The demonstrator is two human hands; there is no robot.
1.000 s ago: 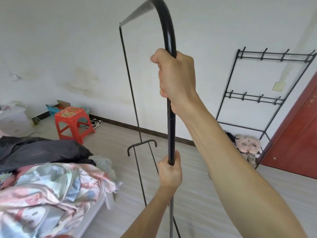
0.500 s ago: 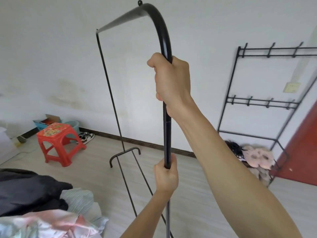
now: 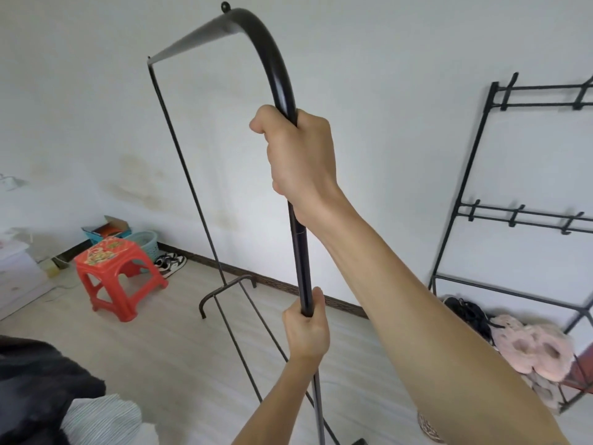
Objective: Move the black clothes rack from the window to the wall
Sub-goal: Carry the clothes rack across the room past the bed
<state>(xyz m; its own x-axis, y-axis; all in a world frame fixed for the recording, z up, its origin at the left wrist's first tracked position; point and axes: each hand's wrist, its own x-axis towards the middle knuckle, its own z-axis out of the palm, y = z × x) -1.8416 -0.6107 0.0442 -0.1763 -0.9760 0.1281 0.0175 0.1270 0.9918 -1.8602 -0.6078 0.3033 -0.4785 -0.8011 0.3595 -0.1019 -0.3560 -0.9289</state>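
Observation:
The black clothes rack (image 3: 300, 252) stands right in front of me, its near upright pole running up the middle of the view and bending into the top bar. My right hand (image 3: 298, 155) is shut on the pole high up, just below the bend. My left hand (image 3: 306, 329) is shut on the same pole lower down. The far upright is thin and ends in a curved foot (image 3: 224, 292) over the pale floor. The white wall (image 3: 369, 139) lies behind the rack.
A second black rack with hooks (image 3: 526, 216) stands against the wall at right, fluffy pink slippers (image 3: 532, 348) on its base. A red plastic stool (image 3: 118, 277), a basket, a box and shoes sit at left. Bedding (image 3: 48, 396) fills the lower left corner.
The view has swung right and the rack has shifted along with me: the bedding has slid out toward the lower left, and the stool has moved left. Both hands keep their grip.

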